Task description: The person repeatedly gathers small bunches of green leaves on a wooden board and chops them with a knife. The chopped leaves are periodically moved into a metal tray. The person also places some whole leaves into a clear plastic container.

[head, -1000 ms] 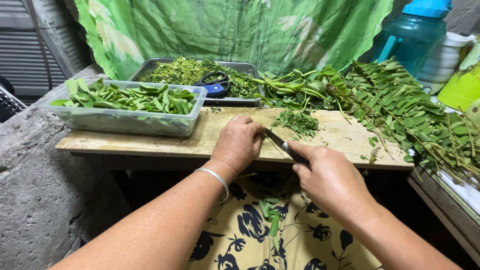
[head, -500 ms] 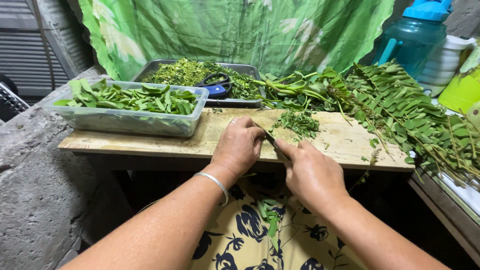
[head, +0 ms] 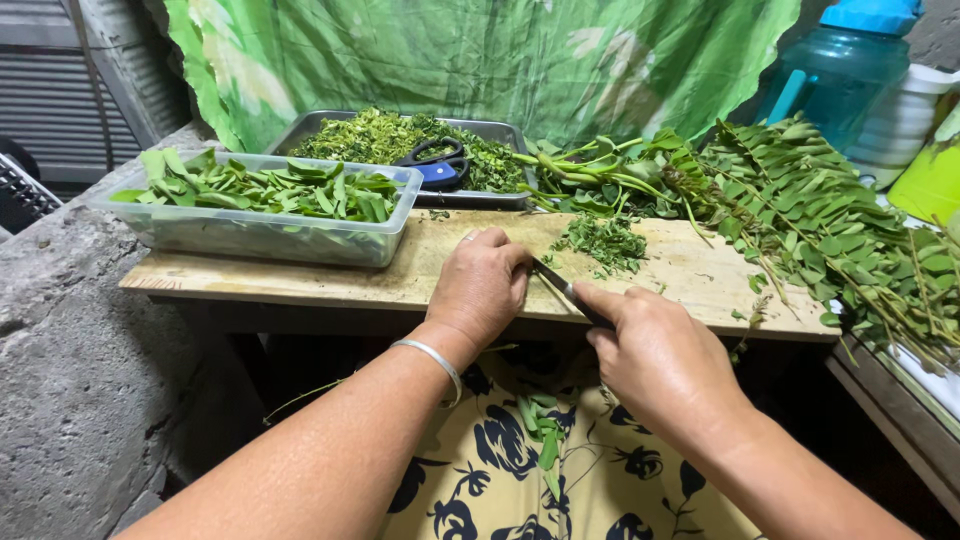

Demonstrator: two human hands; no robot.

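She's mid-chop: the right hand (head: pixel 665 360) grips a knife (head: pixel 565 292), its blade meeting the left hand (head: pixel 480 285), curled closed at the wooden desk's (head: pixel 300 280) front edge; whether it pinches leaves, I can't tell. Careful cutting seems next.

We could not see the knife (head: pixel 563 290) handle inside the right hand (head: pixel 655 355), nor whatever the curled left hand (head: pixel 482 285) covered; the blue jug (head: pixel 838 62) ran off the frame's top.
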